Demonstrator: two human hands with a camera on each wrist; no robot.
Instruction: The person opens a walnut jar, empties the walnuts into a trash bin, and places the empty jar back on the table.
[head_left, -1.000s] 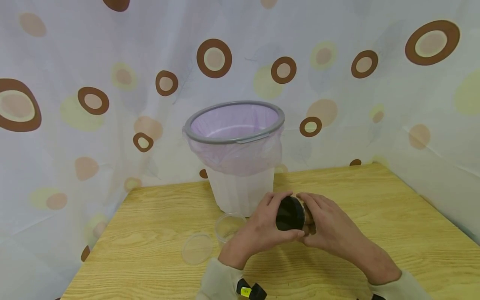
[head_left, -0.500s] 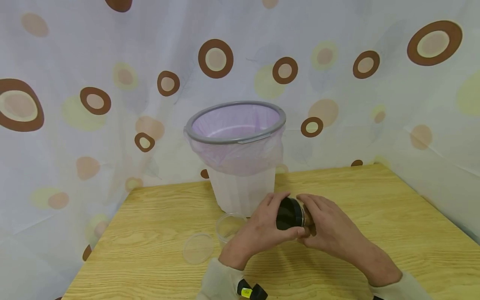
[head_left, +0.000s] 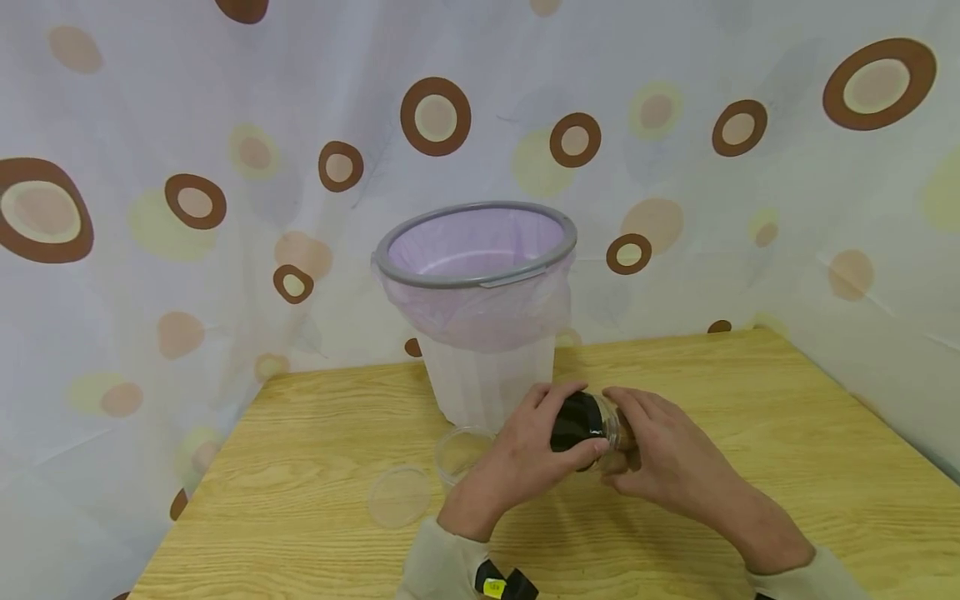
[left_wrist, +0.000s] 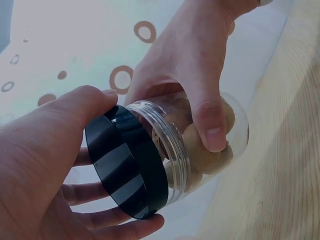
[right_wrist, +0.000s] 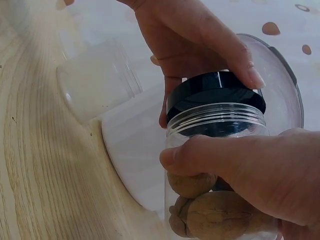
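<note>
My left hand (head_left: 517, 462) grips the black screw lid (left_wrist: 127, 165), fingers and thumb round its rim. The right hand (head_left: 675, 454) holds the clear plastic jar (left_wrist: 175, 155) round its body, and the jar lies tilted in the air above the table. Inside it are several brown nuts that look like walnuts (right_wrist: 220, 215). The lid sits at the jar's mouth, slightly tilted, with the screw threads of the neck showing below it. Behind my left wrist stands an open clear jar (head_left: 459, 454), partly hidden; a clear round lid (head_left: 399, 497) lies flat on its left.
A white bin (head_left: 487, 375) with a grey rim and a lilac bag liner (head_left: 480, 317) stands behind the hands. Patterned curtain (head_left: 225, 292) encloses the wooden table (head_left: 300, 467) at the back and sides.
The black lid has shifted off the neck of the held jar, so the clear threads now show. My right hand has moved slightly right with the jar.
</note>
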